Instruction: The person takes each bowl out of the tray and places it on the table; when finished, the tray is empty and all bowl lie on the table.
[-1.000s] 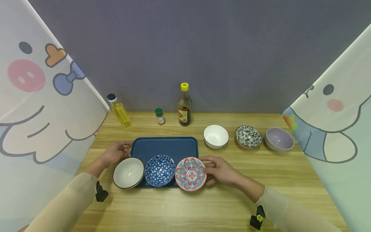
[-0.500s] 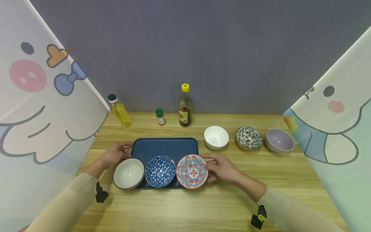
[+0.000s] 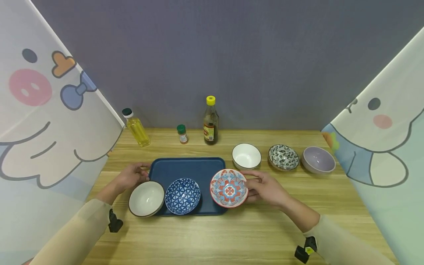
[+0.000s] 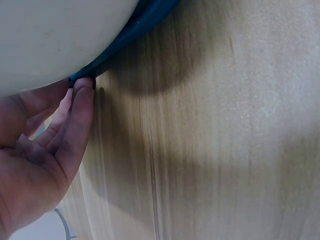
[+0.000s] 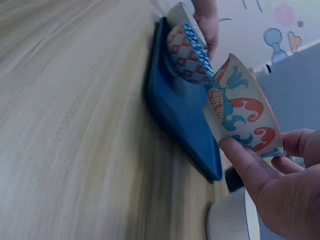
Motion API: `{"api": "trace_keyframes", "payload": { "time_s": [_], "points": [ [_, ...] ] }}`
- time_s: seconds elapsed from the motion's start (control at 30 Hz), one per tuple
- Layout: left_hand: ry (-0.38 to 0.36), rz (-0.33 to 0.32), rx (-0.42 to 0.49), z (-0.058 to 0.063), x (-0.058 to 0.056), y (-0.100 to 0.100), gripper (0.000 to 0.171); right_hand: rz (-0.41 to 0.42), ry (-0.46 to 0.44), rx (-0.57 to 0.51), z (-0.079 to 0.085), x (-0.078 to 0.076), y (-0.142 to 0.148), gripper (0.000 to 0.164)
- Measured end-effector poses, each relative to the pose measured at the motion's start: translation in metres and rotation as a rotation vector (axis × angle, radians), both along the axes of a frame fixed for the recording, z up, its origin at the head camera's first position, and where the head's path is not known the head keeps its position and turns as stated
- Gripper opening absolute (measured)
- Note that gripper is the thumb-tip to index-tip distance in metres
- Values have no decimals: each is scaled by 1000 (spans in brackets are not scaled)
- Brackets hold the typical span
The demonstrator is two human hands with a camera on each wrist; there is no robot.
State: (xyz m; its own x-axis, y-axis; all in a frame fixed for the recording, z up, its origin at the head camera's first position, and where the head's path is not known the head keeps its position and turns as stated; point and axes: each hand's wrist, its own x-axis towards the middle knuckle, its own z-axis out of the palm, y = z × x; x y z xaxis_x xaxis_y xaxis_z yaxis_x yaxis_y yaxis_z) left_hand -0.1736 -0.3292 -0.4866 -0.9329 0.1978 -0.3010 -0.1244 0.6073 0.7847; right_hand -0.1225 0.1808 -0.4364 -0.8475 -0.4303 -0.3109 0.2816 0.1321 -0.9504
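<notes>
My right hand (image 3: 265, 187) holds a red-and-blue patterned bowl (image 3: 229, 188) by its right side, thumb at the rim and fingers underneath. In the right wrist view the patterned bowl (image 5: 240, 112) is raised off the dark blue tray (image 5: 175, 115), over its right end. At the tray's left edge my left hand (image 3: 132, 176) pinches the rim, as the fingertips (image 4: 82, 90) show in the left wrist view. A cream bowl (image 3: 146, 198) sits at the tray's left front, close to that hand. Beside it stands a blue-and-white triangle-patterned bowl (image 3: 183, 196).
Behind and right of the tray stand a white bowl (image 3: 246, 156), a black-and-white floral bowl (image 3: 283, 157) and a lilac bowl (image 3: 318, 160). An oil bottle (image 3: 137, 130), a green-capped spice jar (image 3: 182, 134) and a yellow-capped sauce bottle (image 3: 211, 123) line the back near the grey wall (image 3: 212, 55).
The right hand has lifted the red-and-blue bowl from the tray's right front, moving it rightward and farther back. The left hand and the other bowls stay where they were.
</notes>
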Motion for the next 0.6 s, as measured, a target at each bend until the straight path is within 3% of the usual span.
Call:
{"api": "trace_keyframes", "payload": {
  "time_s": [0.3, 0.6],
  "points": [
    [-5, 7, -4, 0, 1, 1, 56, -87, 5, -23, 10, 5, 36, 57],
    [-5, 7, 19, 0, 1, 0, 55, -192, -42, -72, 5, 16, 82, 58]
  ]
}}
